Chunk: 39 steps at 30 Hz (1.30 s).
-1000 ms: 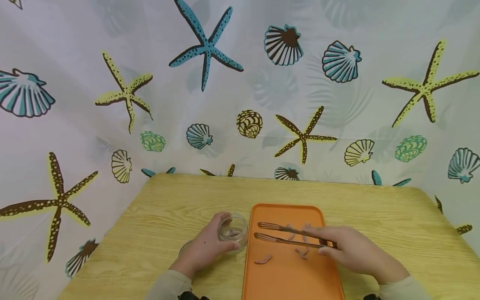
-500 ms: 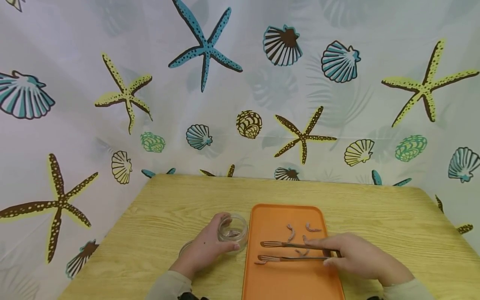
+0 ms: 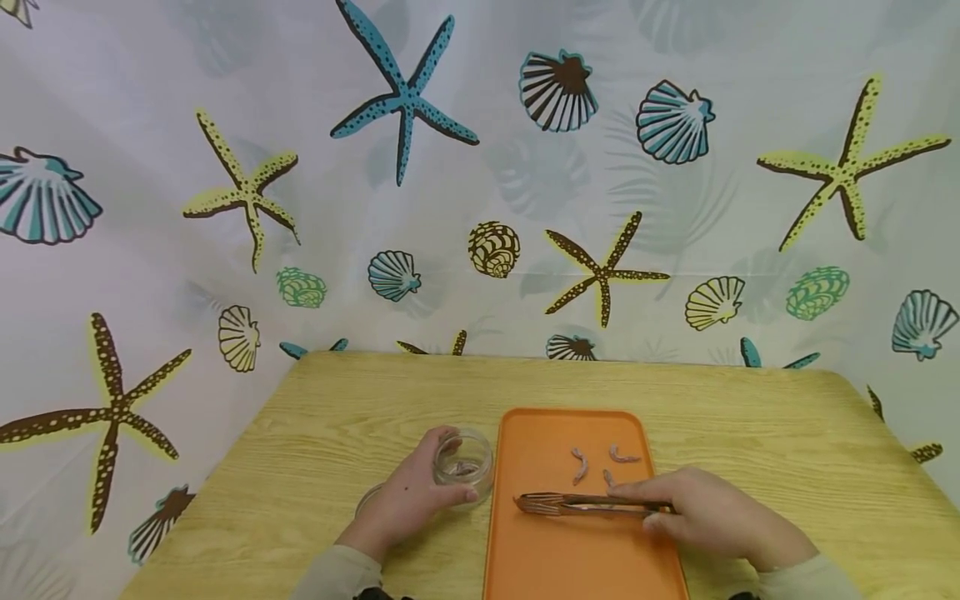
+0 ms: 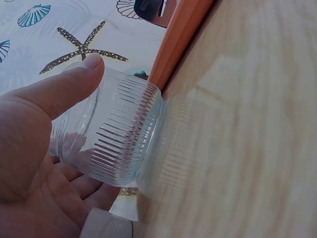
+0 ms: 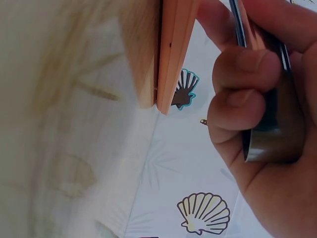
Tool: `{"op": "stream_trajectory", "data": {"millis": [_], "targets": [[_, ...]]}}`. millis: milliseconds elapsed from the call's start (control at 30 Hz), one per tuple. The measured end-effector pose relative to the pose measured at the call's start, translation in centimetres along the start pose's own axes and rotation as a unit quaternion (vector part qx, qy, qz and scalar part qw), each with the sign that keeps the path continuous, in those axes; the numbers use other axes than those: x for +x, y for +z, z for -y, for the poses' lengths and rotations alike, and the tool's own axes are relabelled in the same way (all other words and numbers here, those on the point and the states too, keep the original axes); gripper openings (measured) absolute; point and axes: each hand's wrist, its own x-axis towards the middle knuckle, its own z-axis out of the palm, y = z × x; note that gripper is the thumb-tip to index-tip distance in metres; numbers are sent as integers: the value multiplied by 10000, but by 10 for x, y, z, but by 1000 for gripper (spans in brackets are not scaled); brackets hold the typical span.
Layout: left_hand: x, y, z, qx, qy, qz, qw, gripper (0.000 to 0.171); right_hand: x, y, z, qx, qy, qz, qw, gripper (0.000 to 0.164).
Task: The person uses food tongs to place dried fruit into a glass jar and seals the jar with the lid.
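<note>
My left hand (image 3: 416,487) holds a clear ribbed glass jar (image 4: 131,124) that stands on the table at the tray's left edge, thumb on one side and fingers round the other. A little greyish matter lies in the jar (image 3: 465,468). With my right hand (image 3: 705,508) I grip a pair of metal tongs (image 3: 585,505) by the bent end. Their slotted heads are pressed together low over the orange tray (image 3: 585,558), covering the spot of one small curled greyish piece. Other such pieces (image 3: 580,467) lie farther up the tray, one (image 3: 624,454) near its right rim.
A round clear rim (image 3: 367,497), partly hidden, lies on the wooden table (image 3: 360,392) behind my left hand. A cloth printed with shells and starfish (image 3: 450,208) hangs behind and beside the table.
The tongs came down the tray toward me with their arms apart, then closed together over the nearest greyish piece. My left hand and the jar stayed in place.
</note>
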Motion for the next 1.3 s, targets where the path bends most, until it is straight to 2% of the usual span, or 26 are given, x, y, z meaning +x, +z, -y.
{"op": "stream_trajectory", "data": {"millis": [267, 533, 767, 1133, 1300], "targets": [[0, -1, 3, 35, -11, 5, 10000, 93, 1, 1, 0, 9, 154, -82, 9998, 41], [0, -2, 3, -47, -64, 59, 10000, 95, 0, -2, 4, -201, 416, -449, 9979, 44], [0, -3, 2, -17, -110, 69, 9999, 98, -1, -4, 9, -37, 568, -820, 9950, 51], [1, -3, 1, -34, -92, 140, 9999, 95, 7, -8, 15, -233, 192, -1087, 9936, 46], [1, -3, 3, -85, -114, 156, 9998, 96, 16, -9, 24, -221, 122, -1063, 9940, 46]]}}
